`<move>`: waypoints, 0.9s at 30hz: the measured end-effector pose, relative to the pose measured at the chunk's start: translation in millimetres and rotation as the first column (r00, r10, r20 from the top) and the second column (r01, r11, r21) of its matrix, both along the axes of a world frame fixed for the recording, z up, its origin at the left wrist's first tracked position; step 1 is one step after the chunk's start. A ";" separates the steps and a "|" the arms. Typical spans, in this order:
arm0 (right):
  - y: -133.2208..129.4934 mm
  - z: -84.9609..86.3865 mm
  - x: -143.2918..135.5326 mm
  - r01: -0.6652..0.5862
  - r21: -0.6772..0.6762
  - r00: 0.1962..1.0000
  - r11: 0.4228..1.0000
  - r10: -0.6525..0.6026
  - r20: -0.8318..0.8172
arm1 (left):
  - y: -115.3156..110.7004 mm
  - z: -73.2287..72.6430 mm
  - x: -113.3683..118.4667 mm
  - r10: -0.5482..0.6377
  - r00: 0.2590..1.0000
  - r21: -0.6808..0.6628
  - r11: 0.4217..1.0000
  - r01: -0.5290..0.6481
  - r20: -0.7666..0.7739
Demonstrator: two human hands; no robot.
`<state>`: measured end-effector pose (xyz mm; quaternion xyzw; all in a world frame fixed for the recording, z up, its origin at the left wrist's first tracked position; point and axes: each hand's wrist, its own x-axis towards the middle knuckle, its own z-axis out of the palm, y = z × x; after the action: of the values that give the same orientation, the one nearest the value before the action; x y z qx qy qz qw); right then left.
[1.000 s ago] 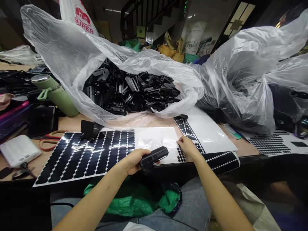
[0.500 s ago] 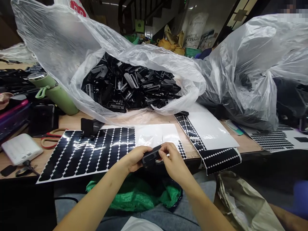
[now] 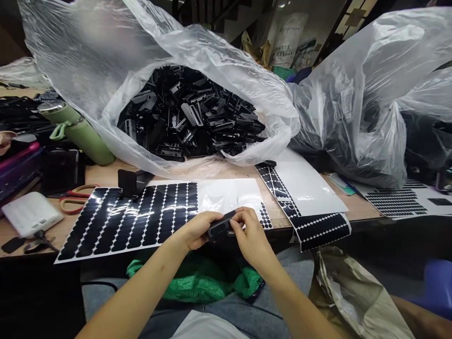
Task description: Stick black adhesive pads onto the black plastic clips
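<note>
A small black part (image 3: 221, 228) with a textured face is held above the lap, in front of the table edge. My left hand (image 3: 200, 230) grips its left end between thumb and fingers. At its right end, the thumb and fingers of my right hand (image 3: 246, 226) are pinched on the part. Just behind the hands lies a white sheet with rows of black rounded stickers (image 3: 141, 219); its right portion is mostly bare backing. Beyond it, an open clear plastic bag (image 3: 278, 108) holds many black plastic parts (image 3: 190, 115).
On the left are a green bottle (image 3: 86, 139), red-handled scissors (image 3: 76, 200), a white power bank (image 3: 32, 214) and a black stand (image 3: 132, 182). More sticker sheets (image 3: 305, 188) overhang the edge at right. A person's arm (image 3: 416, 318) shows at lower right.
The view has tilted slightly. My right fingers have shifted a little along the black part's right end; both hands still hold it.
</note>
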<state>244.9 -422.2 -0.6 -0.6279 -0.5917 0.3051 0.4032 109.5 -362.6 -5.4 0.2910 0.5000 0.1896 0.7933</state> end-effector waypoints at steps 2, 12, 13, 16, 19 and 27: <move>1.3 -4.5 0.9 0.050 0.012 0.998 0.999 -0.050 0.024 | -1.6 -0.8 -0.1 0.012 1.000 0.005 1.000 -0.012 0.009; -12.7 -11.5 -8.1 0.081 0.007 0.986 0.997 -0.081 0.147 | -8.0 -6.8 -4.0 -0.059 0.995 0.161 0.986 0.047 0.074; -15.2 -10.3 -12.3 0.046 0.010 0.988 0.999 -0.047 0.148 | -7.7 -6.8 -3.8 -0.054 0.997 0.186 0.982 0.044 0.048; -21.9 -1.2 -19.3 -0.045 0.048 0.996 0.998 0.041 0.085 | -7.8 -5.1 -5.8 -0.017 0.998 0.311 0.950 0.036 -0.062; -27.9 10.6 -13.2 -0.164 0.086 0.985 0.983 0.169 -0.045 | -13.5 -2.5 -14.6 -0.060 0.984 0.443 0.887 0.130 -0.168; 19.9 -5.2 61.4 0.267 0.128 0.963 0.955 -0.263 -0.050 | -36.5 10.7 -37.2 -0.283 0.758 0.550 0.547 0.631 -0.588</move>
<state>306.3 -402.3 -5.8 -0.6681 -0.5145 0.2181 0.4913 72.3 -399.1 5.3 0.7356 0.4489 0.0803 0.5010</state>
